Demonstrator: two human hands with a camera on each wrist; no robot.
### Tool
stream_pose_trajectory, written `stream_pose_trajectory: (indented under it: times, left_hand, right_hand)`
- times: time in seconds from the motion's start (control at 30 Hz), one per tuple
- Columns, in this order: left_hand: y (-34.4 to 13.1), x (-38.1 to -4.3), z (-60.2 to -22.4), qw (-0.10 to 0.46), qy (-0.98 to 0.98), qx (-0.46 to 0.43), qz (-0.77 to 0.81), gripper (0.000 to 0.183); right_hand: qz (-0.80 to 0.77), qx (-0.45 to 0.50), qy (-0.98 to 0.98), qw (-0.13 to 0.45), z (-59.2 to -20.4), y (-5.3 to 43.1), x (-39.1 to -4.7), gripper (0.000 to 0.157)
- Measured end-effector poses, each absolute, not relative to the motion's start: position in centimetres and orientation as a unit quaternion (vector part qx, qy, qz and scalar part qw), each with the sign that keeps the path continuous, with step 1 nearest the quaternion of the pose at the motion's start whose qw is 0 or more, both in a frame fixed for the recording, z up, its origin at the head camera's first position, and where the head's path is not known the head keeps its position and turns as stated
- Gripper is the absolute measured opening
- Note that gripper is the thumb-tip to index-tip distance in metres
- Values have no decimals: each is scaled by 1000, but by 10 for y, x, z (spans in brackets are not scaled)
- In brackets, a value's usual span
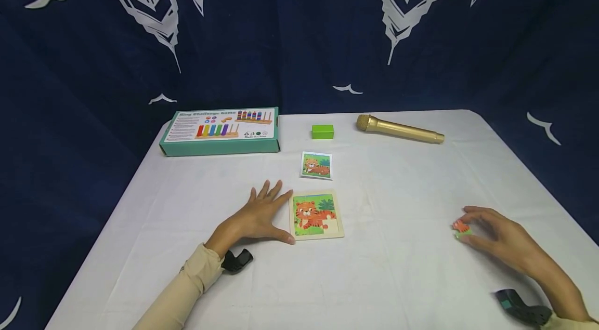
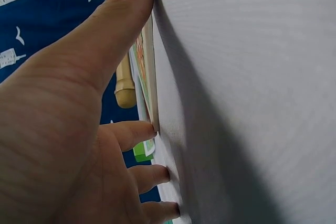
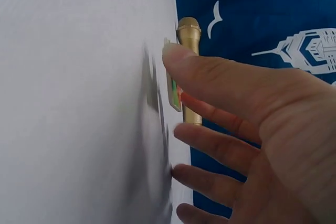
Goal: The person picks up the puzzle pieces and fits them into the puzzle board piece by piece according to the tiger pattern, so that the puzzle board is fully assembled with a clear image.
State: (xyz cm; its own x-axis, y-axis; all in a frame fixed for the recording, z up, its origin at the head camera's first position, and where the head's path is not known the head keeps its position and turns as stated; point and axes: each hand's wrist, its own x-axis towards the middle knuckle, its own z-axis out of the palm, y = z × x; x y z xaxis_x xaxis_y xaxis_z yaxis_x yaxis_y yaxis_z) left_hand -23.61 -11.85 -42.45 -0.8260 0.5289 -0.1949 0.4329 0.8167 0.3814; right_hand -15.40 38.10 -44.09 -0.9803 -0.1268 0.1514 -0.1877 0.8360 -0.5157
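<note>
A square jigsaw puzzle board [image 1: 333,227] with a tiger picture lies flat on the table, its lower right part bare wood. My left hand [image 1: 262,218] rests at its left side, fingers spread, with thumb and index fingertips right at the edge. The left wrist view shows the board's edge [image 2: 153,82] between that thumb and index finger. Far to the right, my right hand [image 1: 503,239] pinches an orange and green puzzle piece [image 1: 461,227] between thumb and index finger. In the right wrist view the piece [image 3: 174,94] stands on edge, partly behind the thumb.
Just behind the board lies a tiger picture card [image 1: 316,166]. Farther back are a green block [image 1: 323,132], a gold microphone [image 1: 402,130] and a Ring Challenge Game box [image 1: 220,148]. A dark blue printed curtain [image 1: 309,34] hangs behind the white-covered table [image 1: 398,278].
</note>
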Motion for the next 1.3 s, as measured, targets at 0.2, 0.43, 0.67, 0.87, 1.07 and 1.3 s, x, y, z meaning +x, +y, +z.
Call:
stream_pose_trajectory:
  times: [0.2,0.43,0.67,0.87,1.07,1.3]
  left_hand:
    - [-118,-236,-424,149,942,254,161,116]
    - [-118,-235,-424,149,943,252,160,116]
    - [-118,-236,-424,150,941,254,164,116]
    - [-119,-236,-424,149,941,254,164,116]
    - [-119,-236,-425,151,942,251,164,115]
    - [-119,-235,-424,151,941,252,167,115]
  right_hand:
    - [266,65,-961,47,-431,373,-157,40]
    - [276,102,-951,91,-426,361,-165,42]
    - [284,143,-943,92,-423,337,-178,39]
    - [290,181,-937,77,-423,311,-188,36]
    - [299,230,-924,55,-425,282,-199,34]
    - [321,242,-915,23,-425,249,-206,37]
